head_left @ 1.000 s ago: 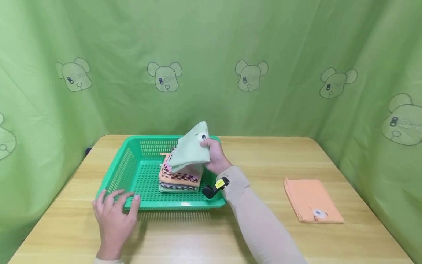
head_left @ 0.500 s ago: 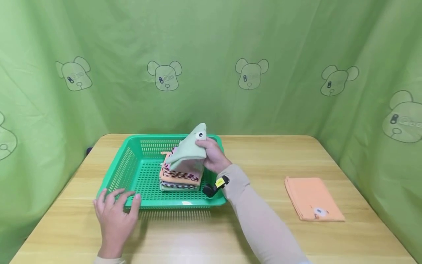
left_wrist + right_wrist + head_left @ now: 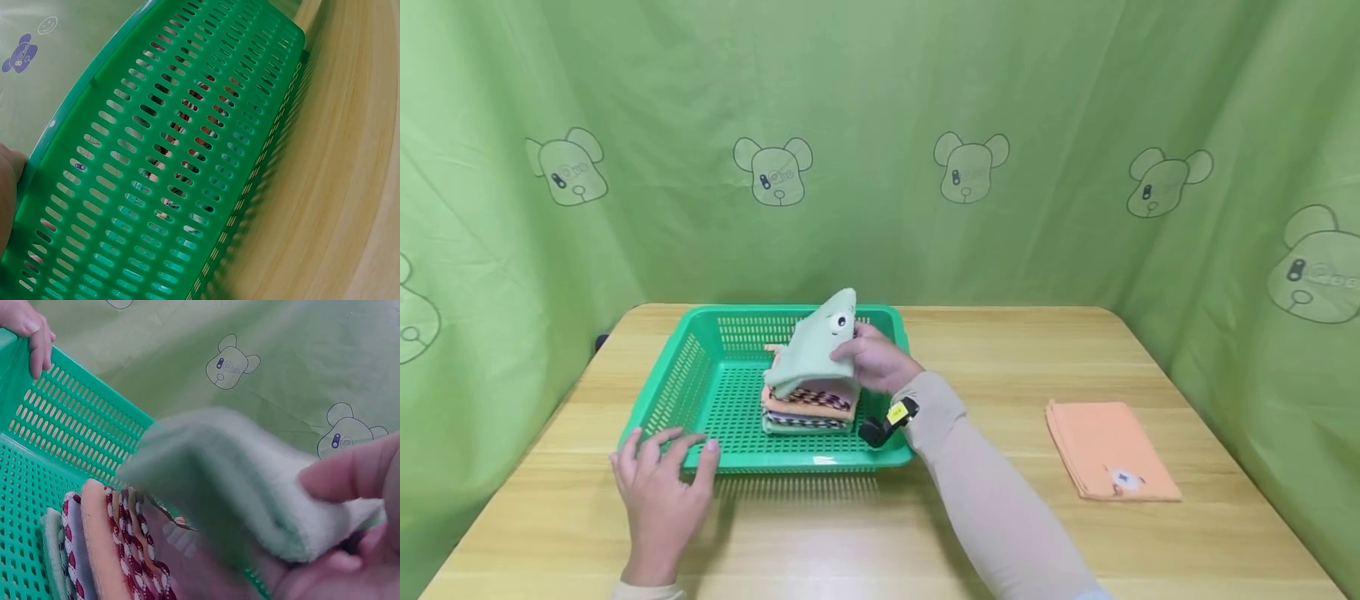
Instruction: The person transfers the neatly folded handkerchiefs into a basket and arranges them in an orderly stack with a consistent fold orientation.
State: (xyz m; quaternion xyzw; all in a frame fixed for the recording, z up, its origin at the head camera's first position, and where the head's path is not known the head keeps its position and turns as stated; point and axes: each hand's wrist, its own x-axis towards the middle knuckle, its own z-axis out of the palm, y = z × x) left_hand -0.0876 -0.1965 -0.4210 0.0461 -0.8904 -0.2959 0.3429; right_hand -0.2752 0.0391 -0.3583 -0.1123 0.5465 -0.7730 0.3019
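A green perforated basket (image 3: 692, 375) stands on the wooden table (image 3: 985, 358). Inside it lies a stack of folded cloths (image 3: 808, 408), orange, striped and pale ones. My right hand (image 3: 868, 360) pinches the pale green cloth (image 3: 812, 346) at the top of the stack, with one corner raised; the right wrist view shows thumb and fingers closed on that green cloth (image 3: 250, 494) above the stack of folded cloths (image 3: 106, 550). My left hand (image 3: 658, 471) rests with spread fingers on the basket's near left rim; the left wrist view is filled by the basket wall (image 3: 169, 169).
A folded orange cloth (image 3: 1108, 450) with a small patch lies on the table at the right. Green curtain (image 3: 880, 125) printed with bears encloses the back and both sides. Bare wood lies between the basket and the orange cloth.
My right hand has lowered the pale green cloth a little toward the stack and shifted it slightly left. The left hand has stayed on the basket rim.
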